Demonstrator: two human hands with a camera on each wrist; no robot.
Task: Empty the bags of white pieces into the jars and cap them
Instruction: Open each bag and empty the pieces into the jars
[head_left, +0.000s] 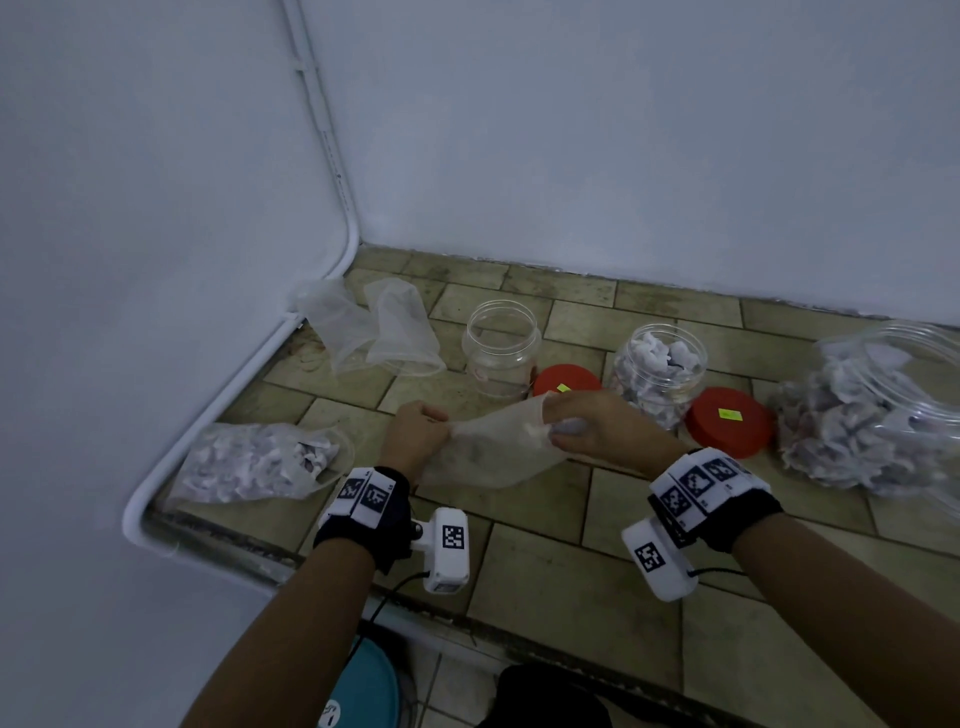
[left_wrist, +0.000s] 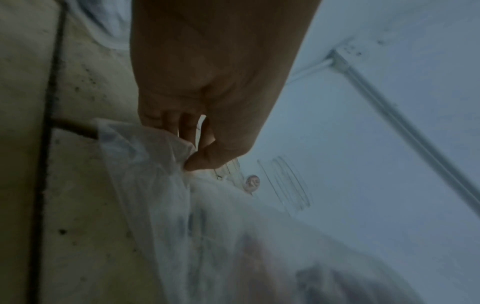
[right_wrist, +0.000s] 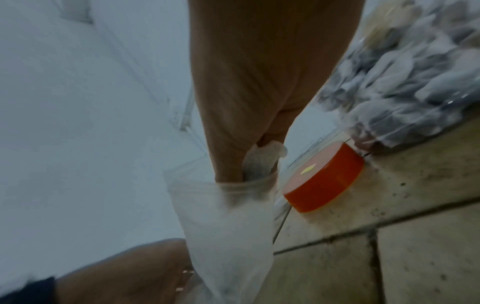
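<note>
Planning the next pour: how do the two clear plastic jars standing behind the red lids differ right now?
The left clear plastic jar looks empty, while the right clear plastic jar is filled with white pieces up to its mouth. The left jar stands nearer the crumpled empty bags; the right jar stands nearer the big heap of bagged pieces. Both are upright, uncapped, and each has a red round lid lying beside it on the tiled floor.

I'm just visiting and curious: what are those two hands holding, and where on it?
One nearly empty clear plastic bag, stretched between both hands. The left hand pinches its bunched closed end; the right hand holds its open mouth.
</note>
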